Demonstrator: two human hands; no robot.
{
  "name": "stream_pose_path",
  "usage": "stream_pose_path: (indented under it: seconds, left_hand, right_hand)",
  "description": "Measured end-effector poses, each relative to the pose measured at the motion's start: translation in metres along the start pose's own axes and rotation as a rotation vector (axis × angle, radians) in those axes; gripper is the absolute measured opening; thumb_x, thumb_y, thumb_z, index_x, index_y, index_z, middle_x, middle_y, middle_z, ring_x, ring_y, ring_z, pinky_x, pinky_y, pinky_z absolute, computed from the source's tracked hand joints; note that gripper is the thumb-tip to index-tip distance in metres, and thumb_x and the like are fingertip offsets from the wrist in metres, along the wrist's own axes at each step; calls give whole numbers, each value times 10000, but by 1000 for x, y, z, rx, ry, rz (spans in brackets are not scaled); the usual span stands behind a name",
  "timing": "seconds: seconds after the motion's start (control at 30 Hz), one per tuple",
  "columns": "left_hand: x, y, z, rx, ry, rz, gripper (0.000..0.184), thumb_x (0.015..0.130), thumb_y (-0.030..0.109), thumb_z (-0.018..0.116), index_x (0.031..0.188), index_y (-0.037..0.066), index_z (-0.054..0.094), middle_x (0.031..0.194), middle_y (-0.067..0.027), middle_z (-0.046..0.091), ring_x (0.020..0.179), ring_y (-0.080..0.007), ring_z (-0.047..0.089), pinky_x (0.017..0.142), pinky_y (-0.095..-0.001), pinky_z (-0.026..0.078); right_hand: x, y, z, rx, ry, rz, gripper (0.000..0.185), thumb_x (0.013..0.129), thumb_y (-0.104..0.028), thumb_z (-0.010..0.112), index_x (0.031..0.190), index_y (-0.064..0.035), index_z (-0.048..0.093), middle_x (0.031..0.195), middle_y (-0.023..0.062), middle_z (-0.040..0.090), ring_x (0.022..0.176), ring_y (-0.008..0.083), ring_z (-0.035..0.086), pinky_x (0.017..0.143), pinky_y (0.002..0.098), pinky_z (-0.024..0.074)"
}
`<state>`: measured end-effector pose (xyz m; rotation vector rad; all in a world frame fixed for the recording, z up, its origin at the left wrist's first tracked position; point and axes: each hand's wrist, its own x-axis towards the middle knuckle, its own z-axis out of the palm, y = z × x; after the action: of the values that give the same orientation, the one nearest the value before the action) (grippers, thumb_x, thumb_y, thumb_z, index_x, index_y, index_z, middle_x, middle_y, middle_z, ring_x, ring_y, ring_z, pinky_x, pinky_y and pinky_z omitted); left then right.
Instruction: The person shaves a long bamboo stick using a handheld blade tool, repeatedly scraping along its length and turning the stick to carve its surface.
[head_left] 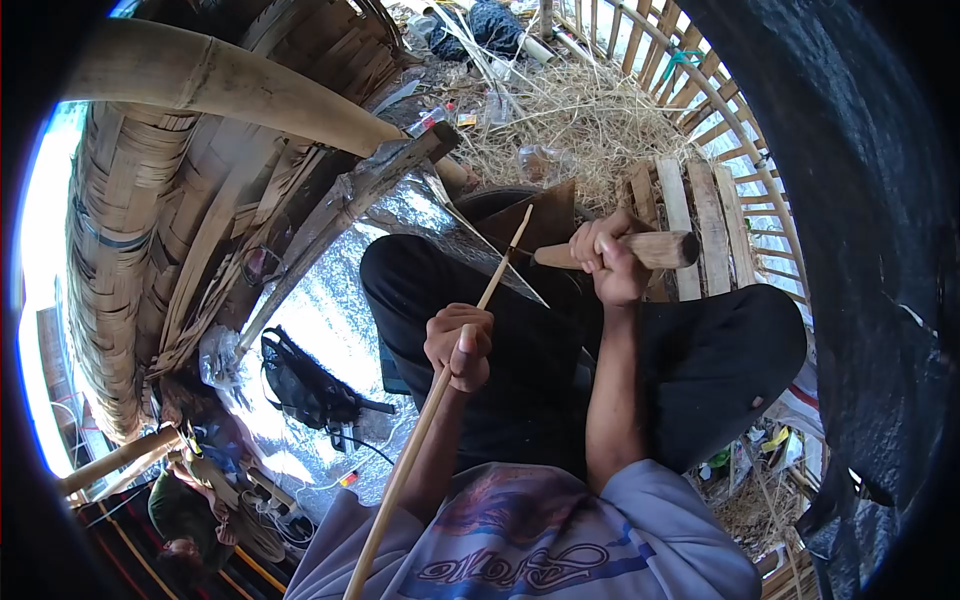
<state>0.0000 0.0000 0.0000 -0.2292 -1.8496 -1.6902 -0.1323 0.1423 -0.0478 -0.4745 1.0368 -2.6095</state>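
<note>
My left hand [459,347] is closed around a long, thin bamboo stick [408,462], its thumb lying along it. The stick slants from the bottom of the view up to a pale tip above my knees. In my right hand [611,256] is a tool with a thick wooden handle [664,249], gripped in a fist. A thin, dark end of this tool, like a blade seen edge-on, meets the stick near its tip; its exact shape is hard to make out. My crossed legs in black trousers [705,345] lie beneath both hands.
A thick bamboo pole [240,88] and woven bamboo panels [125,230] stand at the left. A black backpack [305,385] lies on a shiny sheet. Straw [600,125] and litter cover the ground ahead. Black sheeting [850,200] hangs at right. Another person [185,510] is at lower left.
</note>
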Motion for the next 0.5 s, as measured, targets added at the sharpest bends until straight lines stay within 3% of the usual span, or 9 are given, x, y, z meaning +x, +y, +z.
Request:
stream_pose_path:
  seconds: [0.03, 0.07, 0.17, 0.2, 0.27, 0.3, 0.37, 0.43, 0.5]
  left_hand:
    - [-2, 7, -4, 6, -5, -12, 502, 948, 235, 375, 482, 71, 286, 401, -14, 277, 289, -127, 281, 319, -270, 214]
    - [-2, 13, -4, 3, -15, -21, 493, 945, 213, 377, 482, 68, 287, 402, -13, 275, 289, -124, 281, 320, -265, 213]
    - [-5, -9, 17, -86, -8, 46, 486, 944, 200, 373, 483, 64, 295, 400, -11, 278, 289, -121, 280, 320, -259, 210]
    - [-4, -4, 9, -76, 24, 40, 488, 945, 207, 373, 484, 63, 302, 399, -8, 282, 289, -119, 279, 320, -260, 209]
    - [-4, -5, 3, -55, 33, 41, 489, 944, 209, 374, 483, 62, 303, 399, -8, 284, 289, -119, 280, 319, -261, 210]
    - [-5, -5, 3, -59, 39, 40, 489, 944, 211, 375, 483, 62, 305, 398, -8, 287, 290, -118, 281, 319, -263, 211]
    - [-9, -5, 6, -74, 0, 40, 484, 939, 207, 373, 483, 62, 302, 397, -12, 286, 289, -121, 282, 319, -266, 212]
    - [-7, -4, 8, -61, -7, 33, 474, 933, 199, 371, 484, 65, 301, 396, -18, 284, 287, -125, 281, 319, -269, 211]
    - [-8, -1, 8, -41, 13, 19, 471, 930, 202, 371, 485, 70, 294, 399, -21, 283, 291, -133, 288, 321, -272, 217]
  right_hand:
    - [-2, 1, 8, 178, 33, 17, 151, 795, -68, 592, 676, -44, 502, 567, 14, 476, 556, 65, 482, 547, 231, 421]
    - [-4, 5, 13, 26, 89, 108, 187, 797, -55, 579, 637, -51, 482, 560, 11, 466, 536, 65, 456, 523, 230, 399]
    - [13, -8, 4, -736, -124, -87, 176, 791, -26, 565, 648, -49, 466, 556, 14, 459, 508, 66, 417, 489, 231, 365]
    - [13, 0, 7, -703, -120, -93, 176, 791, -26, 565, 648, -49, 466, 556, 14, 459, 508, 66, 417, 489, 231, 365]
    - [5, 11, -5, 20, 30, 99, 202, 747, -9, 625, 608, -48, 484, 574, -3, 487, 537, 60, 455, 524, 221, 388]
    - [8, 11, -4, -14, 81, 171, 201, 738, -19, 642, 613, -48, 488, 577, -5, 495, 542, 56, 459, 519, 224, 387]
    - [13, 9, 0, -593, -73, -42, 177, 766, -44, 616, 639, -54, 494, 579, -4, 497, 524, 51, 449, 479, 230, 369]
    - [15, 9, -2, -605, -96, -81, 193, 766, -25, 611, 623, -62, 487, 576, -3, 496, 504, 54, 448, 463, 228, 364]
    - [15, 14, -6, 75, -22, 155, 234, 735, -22, 659, 582, -67, 488, 588, -16, 525, 502, 46, 467, 466, 218, 361]
